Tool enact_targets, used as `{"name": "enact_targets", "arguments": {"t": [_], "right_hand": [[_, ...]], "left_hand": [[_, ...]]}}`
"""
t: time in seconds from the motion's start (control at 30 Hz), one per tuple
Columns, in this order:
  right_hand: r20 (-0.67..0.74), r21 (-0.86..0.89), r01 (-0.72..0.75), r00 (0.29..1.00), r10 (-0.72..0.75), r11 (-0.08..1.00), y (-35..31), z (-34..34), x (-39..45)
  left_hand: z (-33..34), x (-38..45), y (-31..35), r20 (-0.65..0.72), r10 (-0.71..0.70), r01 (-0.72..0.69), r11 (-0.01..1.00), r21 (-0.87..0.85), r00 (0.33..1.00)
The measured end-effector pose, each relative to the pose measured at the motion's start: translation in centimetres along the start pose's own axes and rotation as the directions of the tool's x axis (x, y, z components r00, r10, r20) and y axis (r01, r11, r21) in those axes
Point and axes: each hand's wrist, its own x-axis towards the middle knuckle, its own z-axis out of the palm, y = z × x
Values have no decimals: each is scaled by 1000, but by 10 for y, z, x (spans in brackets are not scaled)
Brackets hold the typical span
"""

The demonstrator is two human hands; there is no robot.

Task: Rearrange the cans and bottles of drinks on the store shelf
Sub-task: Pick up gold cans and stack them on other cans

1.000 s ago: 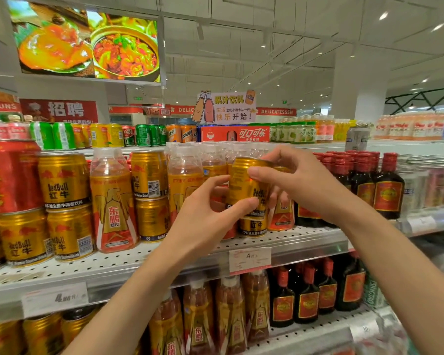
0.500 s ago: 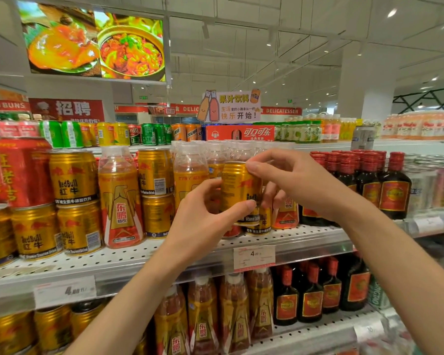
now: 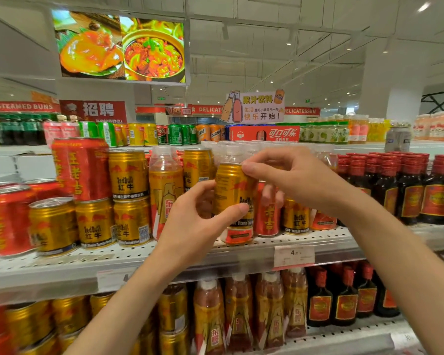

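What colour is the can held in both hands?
Gold, with red markings; the can shows best in the head view.

The perforated white shelf (image 3: 241, 248) runs behind my hands (image 3: 190, 226). Left of them stand gold cans (image 3: 131, 221) stacked two high and red cans (image 3: 5, 219); right of them, dark red-capped bottles (image 3: 438, 193). A price tag (image 3: 294, 256) hangs on its front edge.

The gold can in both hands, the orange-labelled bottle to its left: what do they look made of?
Gold can: looks like thin metal with a glossy printed finish, judging by the ribbed shoulder and bright highlights. Orange-labelled bottle: seems clear plastic with a pale translucent cap and a printed wrap. Both are partly blurred, so take it as likely.
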Motion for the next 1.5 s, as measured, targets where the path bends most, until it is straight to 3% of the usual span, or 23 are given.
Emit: {"name": "enact_targets", "arguments": {"t": [0.43, 0.73, 0.87, 1.0, 1.1, 1.2, 1.37, 1.5], "right_hand": [[140, 4, 65, 988, -65, 998, -57, 106, 43], [169, 13, 90, 981, -91, 996, -78, 165, 69], [119, -57, 123, 986, -116, 991, -87, 176, 77], [-81, -231, 133, 985, -155, 964, -84, 172, 89], [-257, -404, 140, 931, -260, 904, -72, 163, 101], [-345, -595, 70, 878, -332, 801, -58, 150, 112], [-244, -764, -32, 939, -242, 644, -49, 142, 124], [-174, -774, -54, 976, -129, 631, -49, 148, 123]], "left_hand": [[-126, -36, -30, -85, -77, 85, 992, 91, 993], [-184, -53, -49, -145, -36, 58, 987, 150, 989], [-200, -57, -56, -176, -25, 55, 984, 169, 984], [-212, -60, -64, -209, -41, 75, 984, 160, 977], [-217, -62, -69, -214, -44, 82, 982, 171, 976], [-217, -63, -70, -215, -57, 95, 981, 170, 975], [-206, -62, -66, -207, -83, 119, 979, 165, 975], [-195, -58, -62, -201, -83, 119, 978, 172, 976]]}}
